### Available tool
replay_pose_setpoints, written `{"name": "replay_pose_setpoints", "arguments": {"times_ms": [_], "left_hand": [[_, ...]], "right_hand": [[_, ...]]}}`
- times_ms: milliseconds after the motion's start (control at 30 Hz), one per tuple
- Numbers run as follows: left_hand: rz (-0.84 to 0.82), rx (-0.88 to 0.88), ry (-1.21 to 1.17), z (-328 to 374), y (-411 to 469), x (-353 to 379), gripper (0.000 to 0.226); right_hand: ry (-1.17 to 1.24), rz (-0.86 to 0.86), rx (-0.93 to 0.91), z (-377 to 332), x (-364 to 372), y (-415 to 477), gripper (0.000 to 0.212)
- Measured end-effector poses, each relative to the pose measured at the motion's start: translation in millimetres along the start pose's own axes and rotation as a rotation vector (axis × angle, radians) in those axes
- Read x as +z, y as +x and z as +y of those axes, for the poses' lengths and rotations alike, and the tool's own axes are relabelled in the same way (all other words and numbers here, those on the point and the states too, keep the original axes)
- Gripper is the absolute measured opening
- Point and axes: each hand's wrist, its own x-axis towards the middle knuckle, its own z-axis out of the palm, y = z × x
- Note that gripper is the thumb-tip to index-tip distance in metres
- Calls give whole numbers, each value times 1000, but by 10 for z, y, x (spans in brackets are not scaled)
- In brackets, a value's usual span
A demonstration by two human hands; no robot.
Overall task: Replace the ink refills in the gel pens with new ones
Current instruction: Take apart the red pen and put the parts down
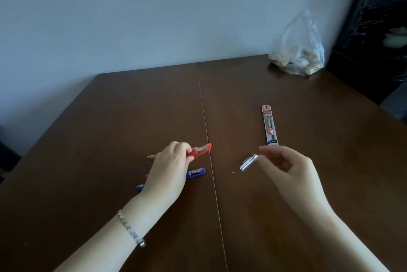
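A dark brown wooden table [308, 205] stands against a plain pale wall, with a thin seam running down its middle and a clear plastic bag [299, 51] of pale lumps at the far right corner. On the left half, the left hand [169, 168], a beaded bracelet [130, 227] on its wrist, reaches down with fingers curled around a red gel pen [199, 151] lying on the wood; whether the pen is lifted yet is unclear. A blue gel pen [195, 172] lies just behind the hand, partly hidden by it. On the right half, the right hand [286, 168] hovers with thumb and forefinger loosely apart, just beside a small silvery pen part [248, 162], possibly a cap or tip; contact cannot be told. Beyond it lies a long, narrow packaged refill [269, 125], apparently unopened. The work appears to be at an early stage: a pen is being picked up for taking apart. The next move likely calls for both hands to unscrew the red pen's barrel and pull the old refill out.
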Motion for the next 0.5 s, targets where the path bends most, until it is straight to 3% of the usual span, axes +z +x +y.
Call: {"name": "replay_pose_setpoints", "arguments": {"times_ms": [100, 200, 367, 500], "left_hand": [[68, 117, -273, 288, -107, -173, 18], [44, 243, -335, 432, -209, -215, 24], [-43, 207, -506, 463, -332, -210, 25], [-212, 120, -728, 537, -272, -291, 23]], "right_hand": [[118, -174, 120, -117, 129, 17, 25], [200, -282, 108, -195, 238, 20, 19], [111, -360, -76, -167, 198, -68, 15], [133, -334, -169, -165, 38, -117, 13]]}}
